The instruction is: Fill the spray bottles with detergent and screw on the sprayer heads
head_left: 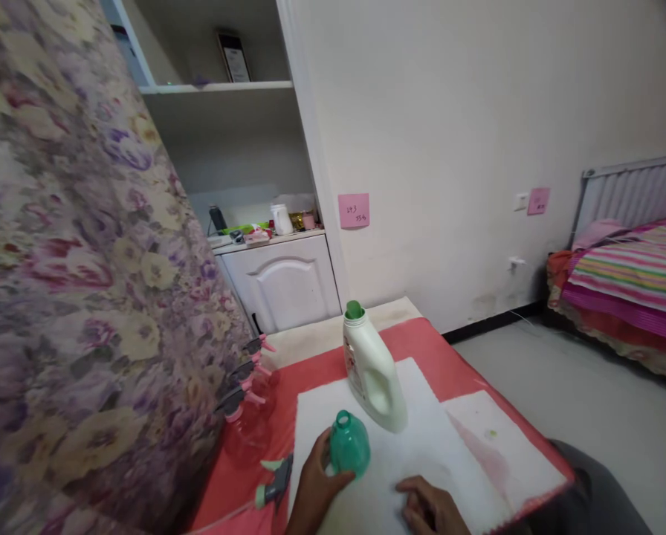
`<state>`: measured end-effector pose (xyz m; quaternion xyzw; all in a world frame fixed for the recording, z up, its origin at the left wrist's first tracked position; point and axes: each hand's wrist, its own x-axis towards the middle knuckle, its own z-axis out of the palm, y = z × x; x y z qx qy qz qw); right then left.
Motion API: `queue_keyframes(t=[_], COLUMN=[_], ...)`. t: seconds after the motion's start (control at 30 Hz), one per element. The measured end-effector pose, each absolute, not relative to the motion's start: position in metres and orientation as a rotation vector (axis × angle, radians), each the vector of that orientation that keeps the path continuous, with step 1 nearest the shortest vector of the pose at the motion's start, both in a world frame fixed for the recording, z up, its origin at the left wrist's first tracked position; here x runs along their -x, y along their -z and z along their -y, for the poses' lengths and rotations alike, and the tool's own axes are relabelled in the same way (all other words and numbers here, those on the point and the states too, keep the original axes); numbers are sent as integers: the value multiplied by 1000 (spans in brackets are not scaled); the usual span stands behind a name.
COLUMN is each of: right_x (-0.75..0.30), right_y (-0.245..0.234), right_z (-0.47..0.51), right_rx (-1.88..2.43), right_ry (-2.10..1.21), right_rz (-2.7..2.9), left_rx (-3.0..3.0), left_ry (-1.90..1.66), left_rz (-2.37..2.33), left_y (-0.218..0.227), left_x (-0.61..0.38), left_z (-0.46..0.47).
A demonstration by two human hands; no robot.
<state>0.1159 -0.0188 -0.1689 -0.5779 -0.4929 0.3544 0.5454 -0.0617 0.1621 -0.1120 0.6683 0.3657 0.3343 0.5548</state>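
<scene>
My left hand (pixel 319 479) is wrapped round a translucent green spray bottle (pixel 351 446), its neck uncapped and pointing up. My right hand (pixel 430 507) rests low over the white sheet, fingers loosely bent and the index finger stretched out, with nothing in it. Just beyond the green bottle stands a large white jug (pixel 374 375) with a moulded handle and a green piece (pixel 354 310) in its mouth. Left of my left hand lies a grey and pale-green spray head (pixel 276 483), off any bottle.
Several clear spray bottles (pixel 247 435) with pink and black heads line the left edge beside a floral curtain (pixel 88 282). White sheets (pixel 503 438) lie on the red tablecloth (pixel 422 343). A cabinet (pixel 282 286) and wall stand behind; a bed (pixel 639 275) is at right.
</scene>
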Motion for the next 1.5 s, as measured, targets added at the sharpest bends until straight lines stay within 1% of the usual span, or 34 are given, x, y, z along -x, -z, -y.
queue_keyframes(t=[0.1, 0.2, 0.3, 0.6, 0.83, 1.03, 1.23, 1.37, 1.5], right_x=[-120, -123, -122, -120, -127, -121, -107, -107, -107], right_y=[152, 139, 135, 137, 143, 140, 145, 151, 151], right_z=[21, 21, 17, 14, 22, 5, 0, 4, 6], right_rx=[1295, 1292, 1292, 1287, 1302, 1267, 1266, 1283, 1320], right_ry=[-861, -756, -668, -546, -526, -539, -537, -514, -514], right_rz=[1063, 967, 1031, 1100, 1136, 1177, 1165, 1172, 1158], left_rx=[-1526, -1500, -1496, -1532, -1650, -1650, -1712, -1799, -2067], left_ry=[-828, -872, -879, -930, -863, -835, -823, -786, -761], left_rz=[-900, -945, -948, -991, -986, -924, -982, -979, -1265], left_y=[104, 98, 96, 113, 117, 125, 127, 118, 89], left_x=[59, 53, 46, 30, 30, 34, 36, 51, 91], left_z=[-152, -133, -110, -67, -59, -60, -53, -42, -57])
